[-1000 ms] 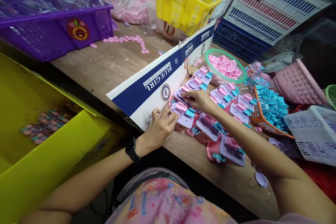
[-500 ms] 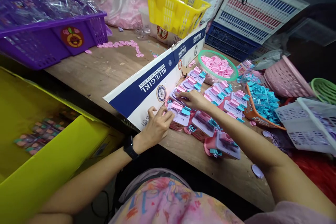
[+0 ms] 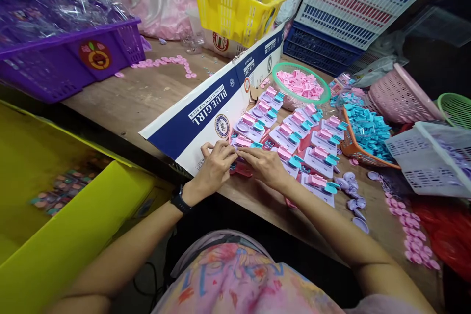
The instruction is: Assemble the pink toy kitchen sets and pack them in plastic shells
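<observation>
My left hand (image 3: 218, 163), with curled fingers, grips the left edge of the nearest purple-topped plastic toy (image 3: 243, 143). Over the same toy, my right hand (image 3: 265, 166) has its fingers pressed together, fingertips meeting those of my left hand. Whatever lies under these fingertips is hidden. Pink and turquoise parts show on the toy's top. Just behind it stands a similar toy (image 3: 247, 126) with a round lilac dish on its left corner. Several more such toys (image 3: 319, 161) stand in slanted rows to the right.
A beer carton flap (image 3: 206, 108) walls off the left side. Behind are a green-rimmed basket (image 3: 327, 89) of pink parts and an orange basket (image 3: 349, 140) of turquoise parts. Lilac spoons and dishes (image 3: 349, 186) lie at the right, pink discs (image 3: 414, 233) beyond. A yellow bin (image 3: 121, 191) stands left.
My right hand has moved from the second toy toward me, onto the nearest one beside my left hand. The second toy, with its lilac dish, is now uncovered. The view has shifted slightly.
</observation>
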{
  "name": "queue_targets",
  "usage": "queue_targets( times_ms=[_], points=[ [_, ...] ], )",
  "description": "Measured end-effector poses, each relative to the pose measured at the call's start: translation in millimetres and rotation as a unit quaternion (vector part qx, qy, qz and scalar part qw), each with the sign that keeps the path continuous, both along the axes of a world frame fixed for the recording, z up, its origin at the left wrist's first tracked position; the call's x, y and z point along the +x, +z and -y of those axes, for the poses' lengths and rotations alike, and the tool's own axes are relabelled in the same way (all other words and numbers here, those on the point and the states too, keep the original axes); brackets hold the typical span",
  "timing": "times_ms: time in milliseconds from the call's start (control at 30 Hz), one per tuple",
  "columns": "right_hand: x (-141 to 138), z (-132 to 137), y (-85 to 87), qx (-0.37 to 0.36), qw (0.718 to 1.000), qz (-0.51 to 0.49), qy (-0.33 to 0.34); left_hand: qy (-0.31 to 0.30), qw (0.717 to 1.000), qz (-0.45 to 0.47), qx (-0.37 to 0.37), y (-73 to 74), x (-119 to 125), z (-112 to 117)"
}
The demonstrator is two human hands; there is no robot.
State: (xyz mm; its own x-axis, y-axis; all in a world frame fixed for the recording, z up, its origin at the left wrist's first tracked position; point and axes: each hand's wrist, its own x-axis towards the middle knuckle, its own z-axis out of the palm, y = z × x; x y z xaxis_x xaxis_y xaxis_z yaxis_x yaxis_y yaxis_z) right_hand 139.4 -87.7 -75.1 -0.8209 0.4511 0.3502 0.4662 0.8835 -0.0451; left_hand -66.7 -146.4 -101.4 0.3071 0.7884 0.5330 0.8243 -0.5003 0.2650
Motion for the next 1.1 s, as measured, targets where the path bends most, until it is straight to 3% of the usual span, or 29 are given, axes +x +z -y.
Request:
queue_targets(
  times_ms=[133, 367, 533, 767, 1100],
  points=[
    [-2, -4, -4.5, 0.049, 0.999, -0.008, 0.021, -0.007, 0.999, 0.026, 0.018, -2.9, -3, 0],
    [3, -10, 10.3, 0.111, 0.991, 0.011, 0.072, -0.020, 0.996, 0.089, -0.002, -2.8, -6, -7],
    [5, -16, 10.2, 0.043, 0.993, 0.023, 0.112, -0.039, 0.985, 0.164, -0.039, -3.3, -8, -11],
    [10, -25, -1.1, -0.086, 0.990, -0.035, 0.108, -0.021, 0.994, 0.103, -0.015, -8.3, -10, -7],
    [4, -28, 1.8, -0.063, 0.992, -0.002, 0.109, -0.015, 0.992, 0.122, 0.018, -14.8, -14, -12]
  ],
)
